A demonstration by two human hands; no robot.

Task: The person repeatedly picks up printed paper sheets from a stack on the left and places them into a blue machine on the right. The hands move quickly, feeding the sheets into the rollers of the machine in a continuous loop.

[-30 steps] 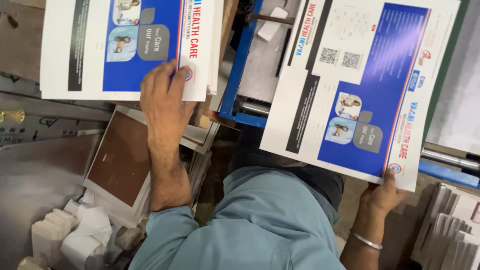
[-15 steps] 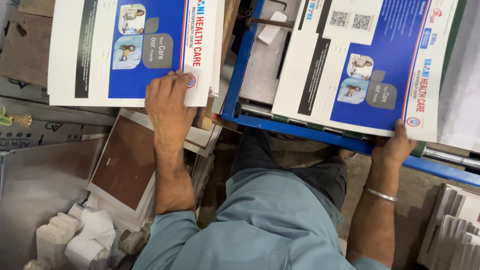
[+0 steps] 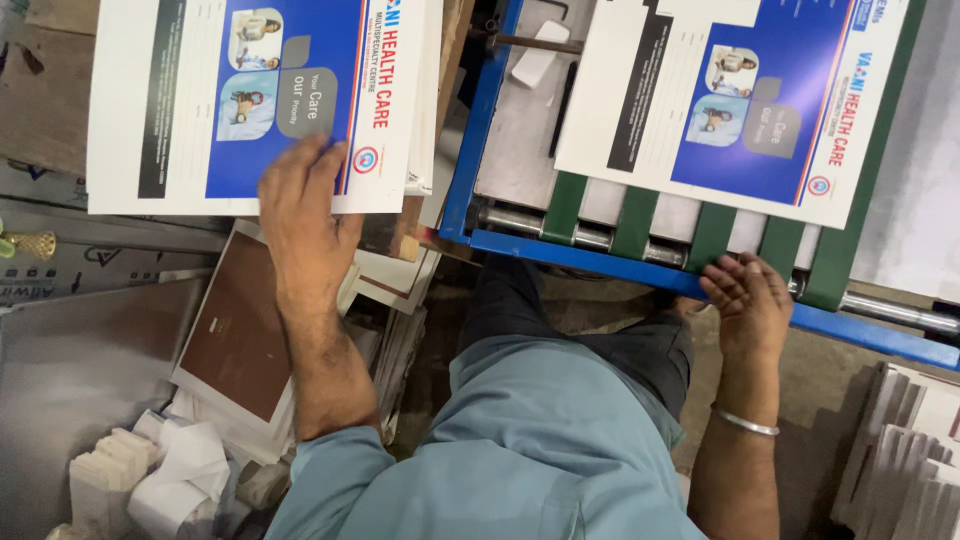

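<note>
Feeding step, as judged: left hand [image 3: 300,215] laid flat, fingers spread, on printed sheet stack [image 3: 200,110] at upper left; right hand [image 3: 748,300], loosely curled and empty, rested on blue machine rail [image 3: 600,262] below fed sheet [image 3: 740,100] at upper right; a fresh top sheet is to be lifted.

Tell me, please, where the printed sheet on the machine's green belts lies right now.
In the head view the printed sheet lies upper right, flat on the green belts inside the blue frame, just beyond the right hand, which rests on the frame's front edge.

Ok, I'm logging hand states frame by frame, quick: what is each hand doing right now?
Left hand: open, flat on the printed sheet stack, gripping nothing.
Right hand: open, empty, fingers resting on the blue machine rail.
</note>
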